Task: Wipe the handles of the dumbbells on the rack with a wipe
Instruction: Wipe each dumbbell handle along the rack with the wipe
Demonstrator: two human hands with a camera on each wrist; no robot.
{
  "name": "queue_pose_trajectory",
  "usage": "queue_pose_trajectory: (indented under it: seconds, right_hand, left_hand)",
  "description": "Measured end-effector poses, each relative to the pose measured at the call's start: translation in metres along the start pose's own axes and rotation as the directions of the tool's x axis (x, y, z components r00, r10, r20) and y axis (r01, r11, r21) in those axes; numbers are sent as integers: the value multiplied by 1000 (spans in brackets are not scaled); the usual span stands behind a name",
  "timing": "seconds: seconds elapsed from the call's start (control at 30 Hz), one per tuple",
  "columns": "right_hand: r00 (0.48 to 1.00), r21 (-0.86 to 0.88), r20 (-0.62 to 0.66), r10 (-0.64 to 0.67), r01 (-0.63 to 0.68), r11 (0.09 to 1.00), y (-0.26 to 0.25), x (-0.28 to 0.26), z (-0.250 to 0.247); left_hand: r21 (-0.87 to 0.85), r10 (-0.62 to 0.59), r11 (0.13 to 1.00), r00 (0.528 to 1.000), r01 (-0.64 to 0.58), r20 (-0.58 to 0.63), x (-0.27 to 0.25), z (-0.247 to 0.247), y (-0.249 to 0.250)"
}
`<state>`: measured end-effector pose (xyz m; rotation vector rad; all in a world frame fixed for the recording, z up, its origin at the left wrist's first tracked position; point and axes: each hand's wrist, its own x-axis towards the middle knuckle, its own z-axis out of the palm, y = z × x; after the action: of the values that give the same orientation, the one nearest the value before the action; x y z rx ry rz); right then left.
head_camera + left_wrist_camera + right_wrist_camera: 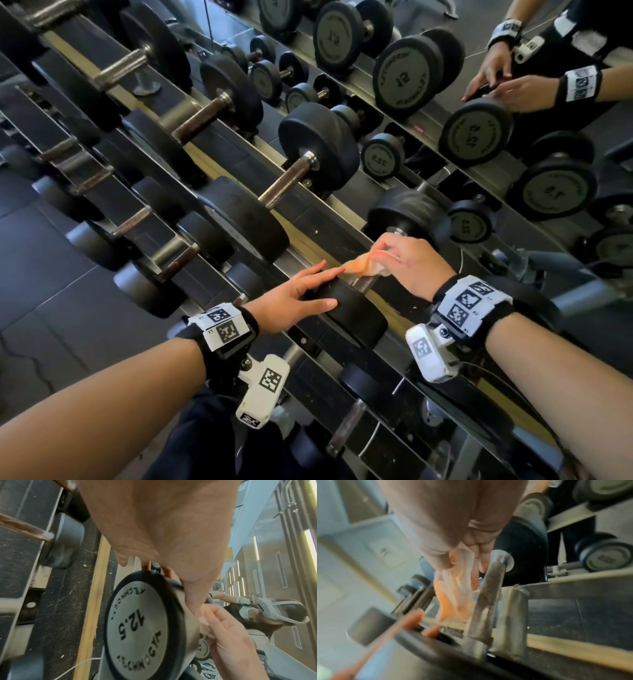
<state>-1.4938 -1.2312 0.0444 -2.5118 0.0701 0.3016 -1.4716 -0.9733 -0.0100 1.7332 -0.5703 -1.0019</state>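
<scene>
The 12.5 dumbbell [356,318] lies on the rack's top tier [308,236], and its marked end plate [137,626] faces the left wrist view. My left hand [322,287] rests on its near black head with straight, spread fingers [412,616]. My right hand [380,260] pinches a crumpled orange-and-white wipe [363,265] just over the knurled handle [363,284]. In the right wrist view the wipe [455,592] hangs along the left side of the handle [488,601]; whether they touch I cannot tell. The far head [522,550] stands behind my fingers.
More dumbbells [291,178] lie in a row up the rack to the left, with lower tiers [178,260] below. A mirror [479,130] behind the rack repeats the weights and my hands. Dark floor tiles [51,274] lie at the left.
</scene>
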Motion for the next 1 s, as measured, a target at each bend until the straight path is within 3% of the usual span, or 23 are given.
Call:
queue_pose_trajectory:
  seconds: [0.07,0.13,0.2,0.47,0.67,0.77,0.9,1.0]
  right_hand:
    - [994,132,-91,67,-55,990,-2,-6,-7]
    - [981,281,-150,125,-79,956,-5,-11,-10]
    - [971,429,-168,169,-83,900,-10,-16,-10]
    - [952,638,-220,211,-23,769,-17,-38,-12]
    - [978,778,-101,184,-37,627,-11,-51,-14]
    - [969,841,-104,224,-34,539,-16,-54,-17]
    - [946,884,-130,297,-25,467,-22,-53,-21]
    - [946,889,-105,306,-48,455,-26,-52,-20]
  left_hand:
    - [85,4,996,991,7,-133,5,-7,16]
    - [150,44,989,945,5,-324,14,-10,35]
    - [157,104,987,907,-42,-407,24,-6,55]
    - [141,166,983,895,-117,-414,50,11,90]
    - [125,185,981,890,-146,-416,48,4,95]
    - [126,207,977,896,-171,-392,43,0,99]
    - [-87,132,980,918,-176,-375,35,-1,105]
    - [-340,-29,936,946,-87,-324,32,4,115]
